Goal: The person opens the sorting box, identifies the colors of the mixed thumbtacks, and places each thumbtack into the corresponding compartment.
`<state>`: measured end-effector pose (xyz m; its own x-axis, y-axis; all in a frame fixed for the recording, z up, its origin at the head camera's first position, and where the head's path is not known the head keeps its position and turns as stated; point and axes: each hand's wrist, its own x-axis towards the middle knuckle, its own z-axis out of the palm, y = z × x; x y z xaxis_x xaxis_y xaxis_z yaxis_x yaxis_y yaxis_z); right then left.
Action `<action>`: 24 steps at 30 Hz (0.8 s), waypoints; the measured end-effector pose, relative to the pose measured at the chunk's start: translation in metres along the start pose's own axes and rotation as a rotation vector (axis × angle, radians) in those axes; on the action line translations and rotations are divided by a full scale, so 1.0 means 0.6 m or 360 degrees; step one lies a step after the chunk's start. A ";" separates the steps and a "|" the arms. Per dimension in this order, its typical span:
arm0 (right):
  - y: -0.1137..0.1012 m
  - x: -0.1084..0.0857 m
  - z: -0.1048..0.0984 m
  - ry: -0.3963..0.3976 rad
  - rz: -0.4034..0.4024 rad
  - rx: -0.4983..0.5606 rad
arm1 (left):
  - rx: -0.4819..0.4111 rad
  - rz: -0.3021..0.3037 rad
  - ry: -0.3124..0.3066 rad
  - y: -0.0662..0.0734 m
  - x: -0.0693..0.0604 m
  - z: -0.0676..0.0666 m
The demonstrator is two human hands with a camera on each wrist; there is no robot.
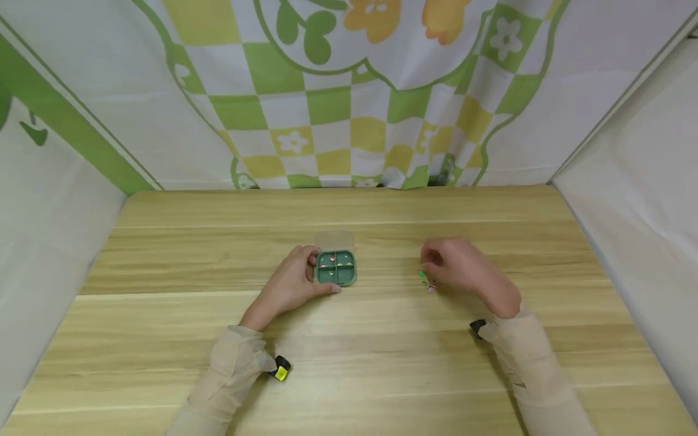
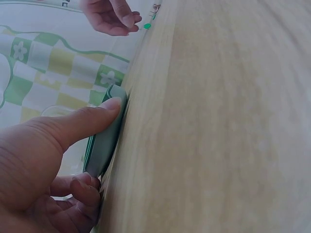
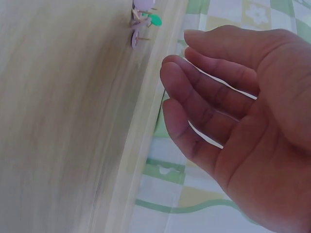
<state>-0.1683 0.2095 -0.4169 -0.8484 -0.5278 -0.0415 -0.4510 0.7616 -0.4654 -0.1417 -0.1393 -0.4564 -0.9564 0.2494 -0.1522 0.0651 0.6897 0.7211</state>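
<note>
My right hand (image 3: 269, 128), fingers parted, is hovering by pins (image 3: 141, 21) toward tabletop's (image 1: 376, 363) far edge, careless pinching risking pricks; left hand (image 1: 289, 281) is gripping box (image 1: 346, 277).

No text, brand or number can be read for certain in any of the three views. The nearest thing to lettering is a few dark letter-like marks (image 2: 64, 3) on the patterned cloth (image 2: 63, 68), at eleven o'clock in the left wrist view; the top edge cuts them off, and they are too small and blurred to make out. In the head view, at seven o'clock, a yellow patch (image 1: 282, 372) stands out on a small black device (image 1: 282, 362), too small to tell whether it carries print.
</note>
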 end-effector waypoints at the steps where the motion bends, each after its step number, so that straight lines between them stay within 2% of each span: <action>1: 0.001 0.000 -0.001 -0.0007 0.0004 0.0000 | -0.0003 0.0000 -0.0003 0.000 0.000 0.000; 11: 0.001 0.002 0.002 -0.0156 0.0040 0.0052 | 0.0035 0.0021 0.0004 0.000 0.002 0.000; 24: -0.001 0.008 0.016 -0.0189 0.0062 0.0040 | 0.0025 0.0021 0.0006 -0.002 0.001 -0.001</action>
<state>-0.1697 0.2029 -0.4254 -0.8255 -0.5401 -0.1636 -0.4101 0.7733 -0.4836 -0.1427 -0.1402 -0.4567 -0.9565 0.2558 -0.1402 0.0820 0.6971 0.7123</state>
